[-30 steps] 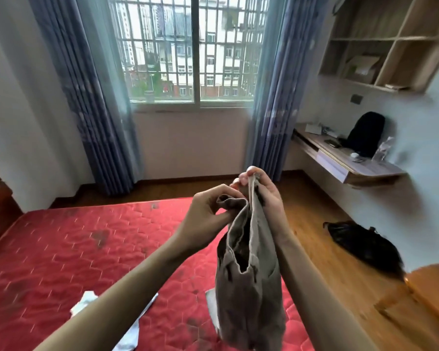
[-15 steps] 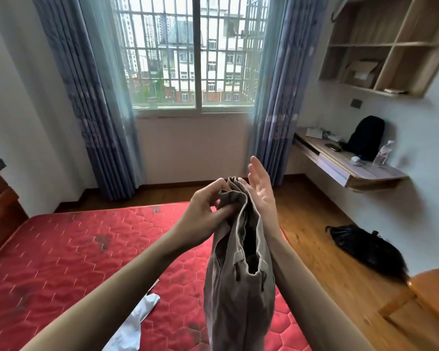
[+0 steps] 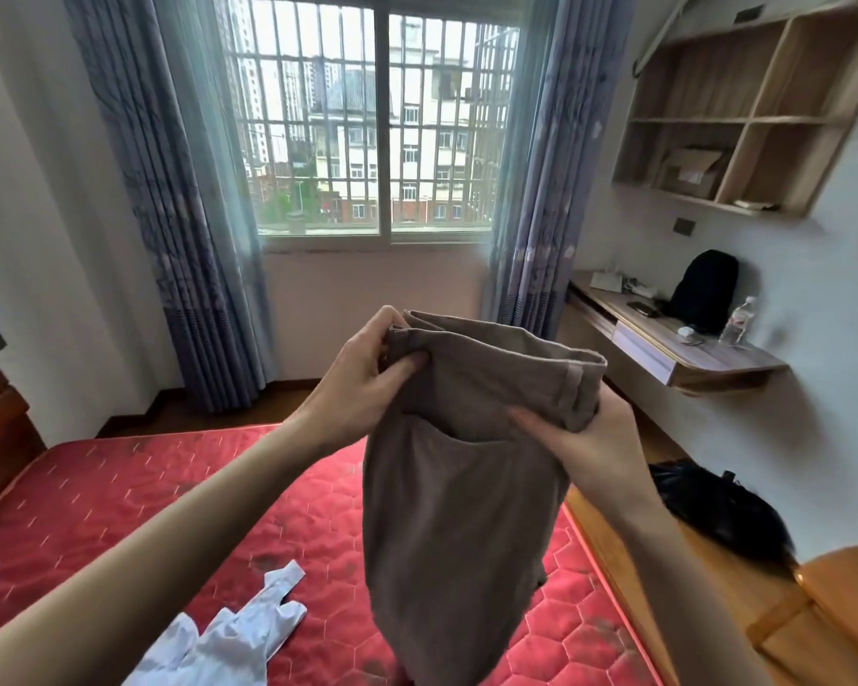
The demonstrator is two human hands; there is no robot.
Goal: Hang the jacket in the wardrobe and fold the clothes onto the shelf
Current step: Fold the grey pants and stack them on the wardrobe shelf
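Head view: we hold brown trousers (image 3: 456,487) above the red mattress (image 3: 120,512), left hand (image 3: 362,388) and right hand (image 3: 585,443) pinching the waistband. Uneven grip risks a skewed fold.

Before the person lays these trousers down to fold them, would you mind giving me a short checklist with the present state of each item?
1. Left hand grips one end of the waistband of the grey-brown cotton trousers: ok.
2. Right hand grips the other end: ok.
3. Waistband level: not ok, right side hangs lower.
4. Legs hanging straight: cannot tell, lower part out of frame.
5. Bare space on the red quilted mattress: ok.
6. White cloth garment clear of the landing spot: cannot tell.
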